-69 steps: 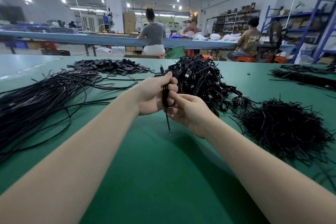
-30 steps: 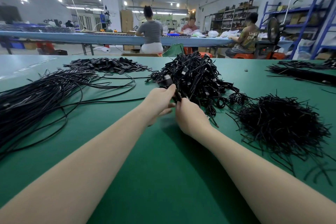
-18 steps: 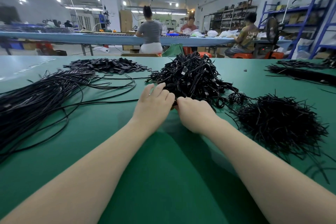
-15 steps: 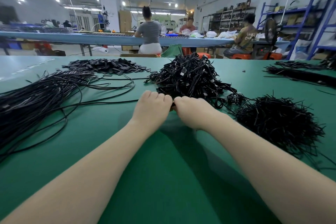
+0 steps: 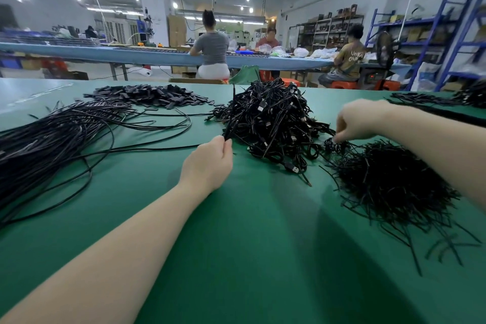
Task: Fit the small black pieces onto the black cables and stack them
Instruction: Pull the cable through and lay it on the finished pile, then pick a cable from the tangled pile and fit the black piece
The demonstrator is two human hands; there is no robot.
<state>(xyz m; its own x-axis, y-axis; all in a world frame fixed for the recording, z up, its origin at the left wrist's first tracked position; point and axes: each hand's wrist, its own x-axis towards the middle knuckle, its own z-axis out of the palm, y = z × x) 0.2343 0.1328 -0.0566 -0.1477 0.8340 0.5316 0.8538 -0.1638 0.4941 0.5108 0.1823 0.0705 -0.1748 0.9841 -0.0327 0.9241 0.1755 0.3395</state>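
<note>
Here the left hand (image 5: 210,163) pinches a thin black cable (image 5: 230,121) between thumb and fingertips, and the cable rises slanting against the near left flank of the tall tangled heap of finished black cables (image 5: 273,121) at the middle of the green table mat (image 5: 236,244). The right hand (image 5: 360,121) reaches over to the right, fingers drawn together at the edge of the bristly mound of short black pieces (image 5: 389,181); it is blurred, so I cannot tell whether a piece sits between the fingertips or not.

The likely trouble is snagging. The held cable lies against the heap, and a pull could drag neighbouring loops out with it and spill the stack. The small pieces mesh together like brush, so a hasty pick may lift several at once or none. Loose long black cables (image 5: 52,139) sprawl at the left, with a flat pile of black tabs (image 5: 147,95) behind them; a sweeping forearm could catch a strand and pull the bundle askew.
</note>
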